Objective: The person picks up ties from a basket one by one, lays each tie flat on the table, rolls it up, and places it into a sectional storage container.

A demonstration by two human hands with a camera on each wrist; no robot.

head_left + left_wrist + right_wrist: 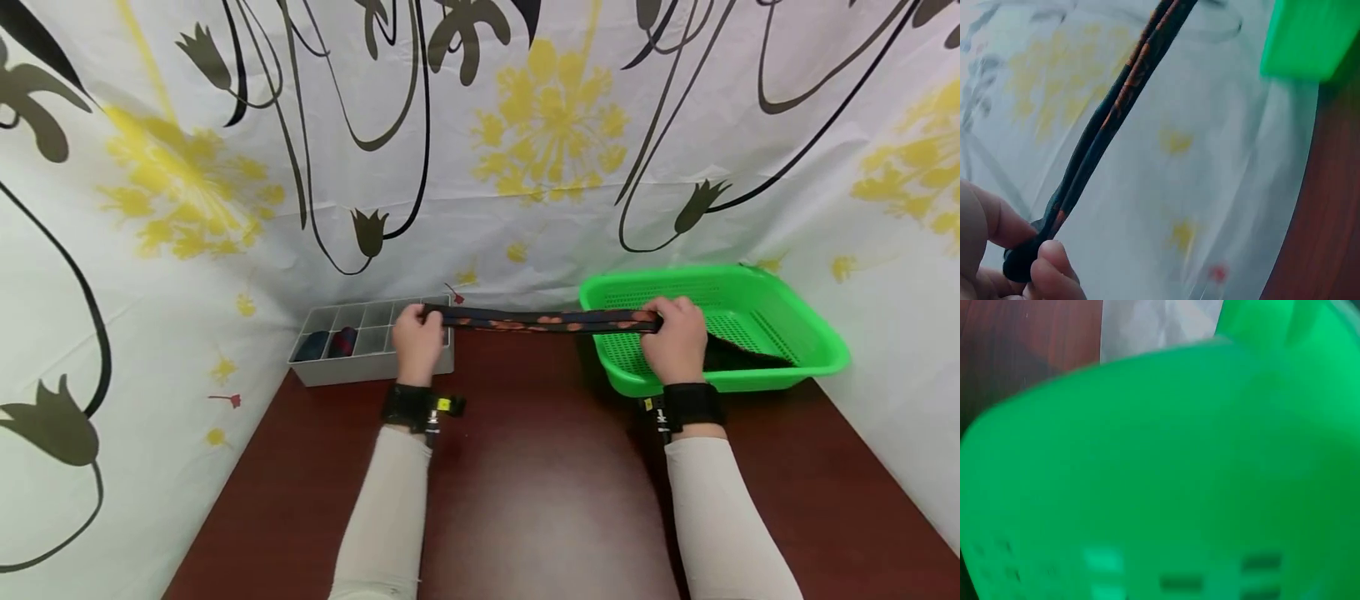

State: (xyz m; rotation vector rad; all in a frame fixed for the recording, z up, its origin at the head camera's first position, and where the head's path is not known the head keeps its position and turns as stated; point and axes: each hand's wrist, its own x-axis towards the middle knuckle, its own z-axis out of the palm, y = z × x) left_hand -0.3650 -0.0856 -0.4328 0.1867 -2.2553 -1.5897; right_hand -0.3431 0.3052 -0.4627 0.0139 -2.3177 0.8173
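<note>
A dark necktie (pixel 540 321) with orange patches is stretched level between my two hands, folded lengthwise into a narrow band. My left hand (pixel 417 343) pinches one end near the grey divided box. In the left wrist view, its thumb and fingers close on the dark end of the necktie (pixel 1124 103). The other end is gripped by my right hand (pixel 675 340), in front of the green basket. A dark piece of cloth (pixel 738 356) lies inside the basket beside that hand; whether it joins the necktie I cannot tell. The right wrist view shows no hand, only the blurred basket wall.
The grey divided box (pixel 375 368) stands at the back left. Two compartments hold rolled cloths, one dark blue (pixel 311 346), one red and blue (pixel 342 342). The green basket (pixel 810 333) stands at the back right of the brown table (pixel 300 500). Patterned curtain (pixel 480 225) surrounds it.
</note>
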